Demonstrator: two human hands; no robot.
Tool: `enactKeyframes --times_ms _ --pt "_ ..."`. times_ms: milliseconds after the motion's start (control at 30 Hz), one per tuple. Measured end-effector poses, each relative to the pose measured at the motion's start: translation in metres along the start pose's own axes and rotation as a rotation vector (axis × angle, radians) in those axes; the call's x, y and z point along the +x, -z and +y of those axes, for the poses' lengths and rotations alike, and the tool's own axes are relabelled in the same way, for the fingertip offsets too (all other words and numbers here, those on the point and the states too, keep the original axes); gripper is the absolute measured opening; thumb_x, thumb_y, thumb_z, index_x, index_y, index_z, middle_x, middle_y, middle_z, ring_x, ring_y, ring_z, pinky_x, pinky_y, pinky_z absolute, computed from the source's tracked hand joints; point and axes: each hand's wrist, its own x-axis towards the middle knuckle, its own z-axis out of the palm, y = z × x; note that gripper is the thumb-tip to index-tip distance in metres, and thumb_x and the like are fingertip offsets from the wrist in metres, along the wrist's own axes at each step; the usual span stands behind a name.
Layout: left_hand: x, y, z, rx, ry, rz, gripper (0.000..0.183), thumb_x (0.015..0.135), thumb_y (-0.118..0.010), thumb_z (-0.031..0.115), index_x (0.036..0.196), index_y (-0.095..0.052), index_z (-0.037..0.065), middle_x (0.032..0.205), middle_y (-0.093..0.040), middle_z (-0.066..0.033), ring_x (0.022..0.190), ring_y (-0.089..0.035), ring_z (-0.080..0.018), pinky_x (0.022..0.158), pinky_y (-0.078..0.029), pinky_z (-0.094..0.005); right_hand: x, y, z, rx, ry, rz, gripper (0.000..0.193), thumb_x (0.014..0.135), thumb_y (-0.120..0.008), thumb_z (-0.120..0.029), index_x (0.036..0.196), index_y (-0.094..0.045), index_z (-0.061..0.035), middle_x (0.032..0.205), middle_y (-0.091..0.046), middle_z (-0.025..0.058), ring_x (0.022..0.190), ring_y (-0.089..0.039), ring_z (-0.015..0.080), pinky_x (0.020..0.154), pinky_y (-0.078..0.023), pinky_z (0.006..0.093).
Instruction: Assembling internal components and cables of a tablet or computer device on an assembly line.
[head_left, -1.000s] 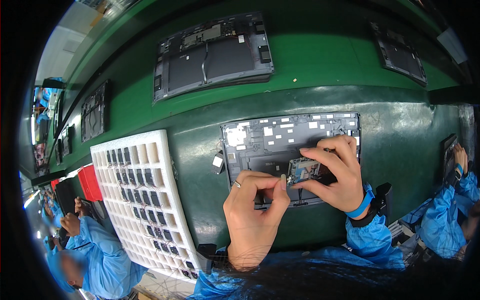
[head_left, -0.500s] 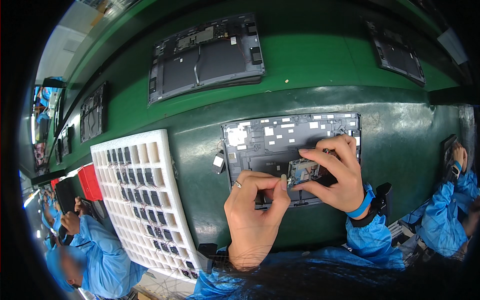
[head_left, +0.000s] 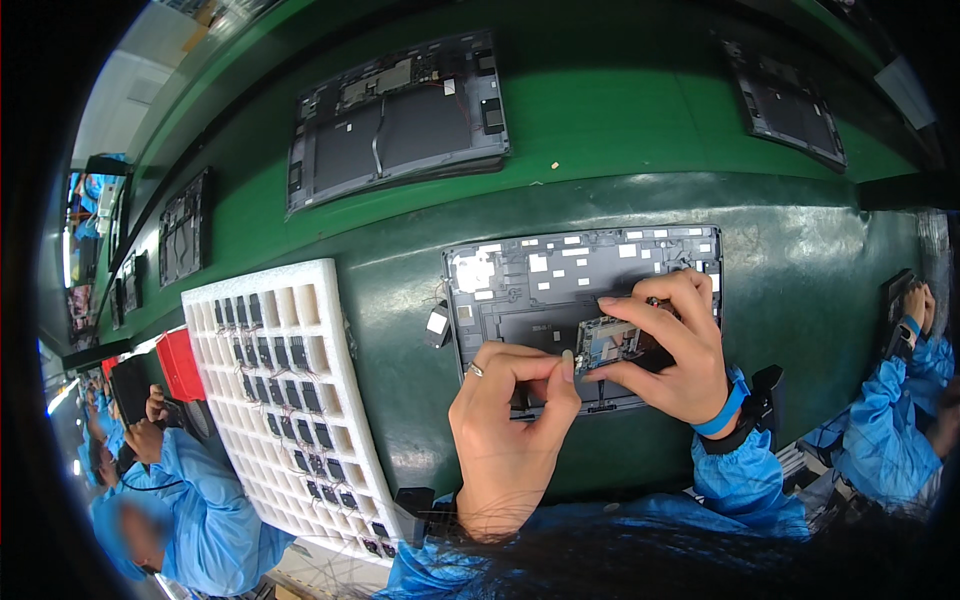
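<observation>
Between thumb and fingers, my right hand (head_left: 672,350) grips a small circuit board (head_left: 608,342) by its sides, tilted above a dark laptop case (head_left: 545,300). My left hand (head_left: 515,415) pinches at the board's left edge, thumb and forefinger pressed together. Whatever lies between those fingertips is too small to name. The case lies flat on the bench, its inside dotted with white stickers; my hands hide its lower part. Beside its left edge sits a small black part with a white label (head_left: 437,325), a thin wire attached.
A white foam tray (head_left: 335,400) holding several small black wired parts stands left, beside a red bin (head_left: 180,365). Beyond the bench, a green conveyor belt (head_left: 600,110) carries open laptop cases (head_left: 420,120). Co-workers in blue sit left (head_left: 215,490) and right (head_left: 885,430).
The laptop cases on the belt have shifted slightly left. The co-worker on the left has moved their hands. My own hands and the circuit board stay almost still.
</observation>
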Motion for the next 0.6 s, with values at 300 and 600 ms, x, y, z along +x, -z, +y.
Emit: enactKeyframes --times_ms 300,600 --pt "-0.002 -0.008 0.002 0.007 0.007 -0.011 0.017 0.088 -0.081 -0.005 0.096 -0.068 0.000 0.094 -0.069 -0.0100 0.071 -0.064 -0.0150 0.066 -0.055 -0.0293 -0.002 0.006 0.006 -0.005 -0.003 0.008 0.067 0.062 -0.097 -0.035 0.123 -0.078 -0.0144 0.109 -0.063 0.0029 0.100 -0.060 0.0222 0.094 -0.036 0.0424" --pt "0.005 -0.011 0.009 0.029 0.068 -0.026 0.012 0.089 -0.079 -0.004 0.091 -0.068 -0.002 0.087 -0.070 -0.0092 0.070 -0.062 -0.0141 0.066 -0.050 -0.0278 -0.004 0.009 0.012 -0.026 0.032 -0.006 0.068 0.061 -0.097 -0.035 0.124 -0.079 -0.0155 0.109 -0.062 0.0025 0.097 -0.061 0.0216 0.092 -0.036 0.0425"
